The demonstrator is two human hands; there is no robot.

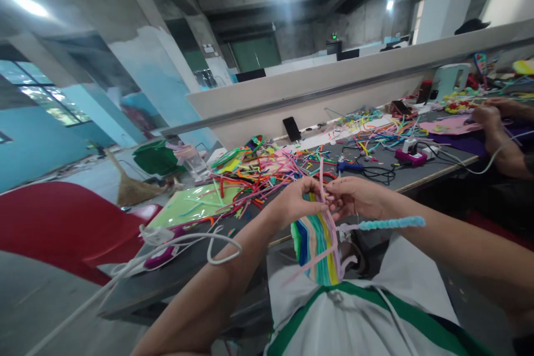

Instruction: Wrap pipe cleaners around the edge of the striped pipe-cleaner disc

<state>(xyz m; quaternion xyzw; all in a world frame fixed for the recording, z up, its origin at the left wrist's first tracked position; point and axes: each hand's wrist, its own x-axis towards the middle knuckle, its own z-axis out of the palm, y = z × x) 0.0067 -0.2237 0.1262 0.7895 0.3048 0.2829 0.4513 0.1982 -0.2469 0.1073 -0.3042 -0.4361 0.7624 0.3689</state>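
Observation:
Over my lap hangs a striped piece made of fuzzy pipe cleaners [319, 247], with green, blue, peach, teal, yellow and pink rows. My left hand [302, 200] is closed on its upper edge, thumb in front. Beside it, my right hand [350, 197] pinches at the pink edge, its fingertips close to the left thumb. A pink pipe cleaner [321, 181] stands up between the two hands, and another pink end sticks out at the lower left. From the right side projects a twisted light-blue stem [392, 223]. What exactly sits between my right fingertips is partly hidden.
Loose pipe cleaners [250, 183] litter the grey table. A blue glue gun [349, 167], a purple power strip [411, 157] and a phone [291, 129] lie beyond my hands. A white cable [137, 258] loops at left near a red chair [62, 228]. A co-worker's hands [494, 122] are at right.

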